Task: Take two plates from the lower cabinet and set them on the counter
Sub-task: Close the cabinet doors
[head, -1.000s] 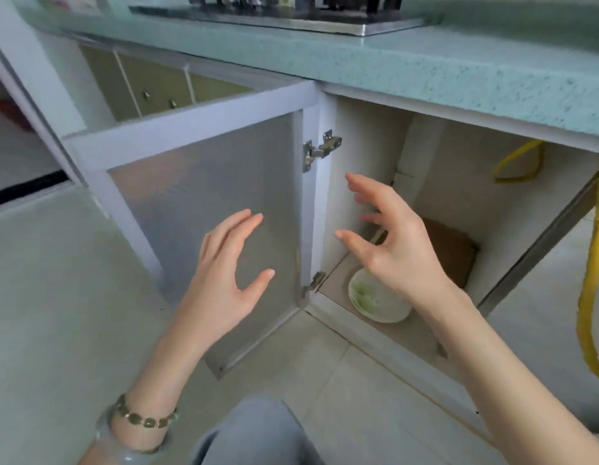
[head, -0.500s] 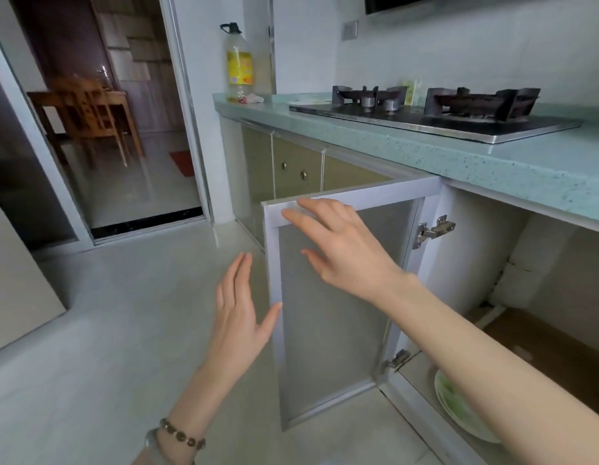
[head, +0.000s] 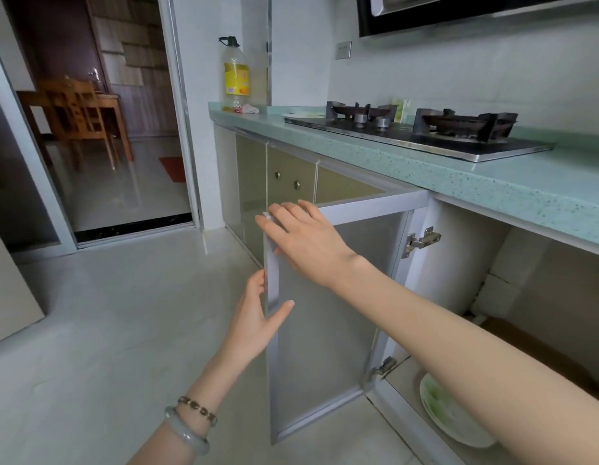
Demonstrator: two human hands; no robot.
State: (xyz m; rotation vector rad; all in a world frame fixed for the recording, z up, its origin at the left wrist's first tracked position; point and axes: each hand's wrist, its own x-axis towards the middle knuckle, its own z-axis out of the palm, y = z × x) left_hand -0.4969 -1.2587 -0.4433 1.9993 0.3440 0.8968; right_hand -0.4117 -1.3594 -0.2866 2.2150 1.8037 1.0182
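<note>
**Both hands at the open cabinet door, plates inside**

The worktop [head: 492, 182] is pale green and runs above the open lower cabinet [head: 465, 263]. On the worktop, above the cabinet, sits a gas stove [head: 425, 135], and at the far end of the worktop stands a large oil bottle [head: 236, 75]. The cabinet door [head: 325, 330] stands open, swung out from its hinges at the left side of the cabinet opening.

The right hand [head: 304, 239] lies flat over the top outer corner of the door, fingers spread and open, not closed around anything. The left hand [head: 254, 320] is lower on the door's free edge; its thumb is on the inner face and the fingers go behind the edge, so the grip is loose on the door. This wrist has two bracelets [head: 194, 421].

The plates [head: 449, 417], white with green marks, lie on the cabinet floor just inside the opening, partly hidden by the right forearm. I cannot tell how many there are.
</note>
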